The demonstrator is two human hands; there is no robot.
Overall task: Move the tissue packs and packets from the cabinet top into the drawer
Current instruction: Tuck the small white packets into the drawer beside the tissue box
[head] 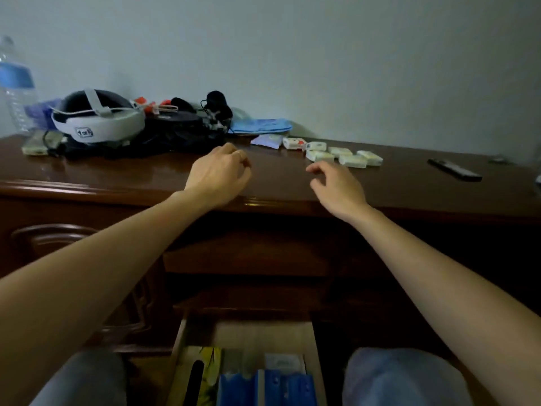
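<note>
- While both arms reach out over the cabinet top (117, 177), neither hand holds anything: the left hand (219, 174) hangs with its fingers loosely curled, and the right hand (336, 186) has its fingers loosely bent and spread, empty.
- Just beyond the right hand's fingertips, and a little to their right, lies a cluster of small tissue packs (344, 156), none of them touched by the hand.
- Beyond the gap between the two hands lie a red-and-white pack (294, 143) and a pale purple packet (266, 140), with a blue packet (260, 126) behind them near the wall.
- Below both wrists, toward the person, the drawer (178, 361) stands pulled open, with blue items (266, 388) and a yellow item (212, 358) already inside.
- Left of the left hand sit a white headset (99, 118) and a tangle of black gear (181, 124); farther left stands a water bottle (16, 86).
- Well to the right of the right hand lies a dark remote (453, 169).
</note>
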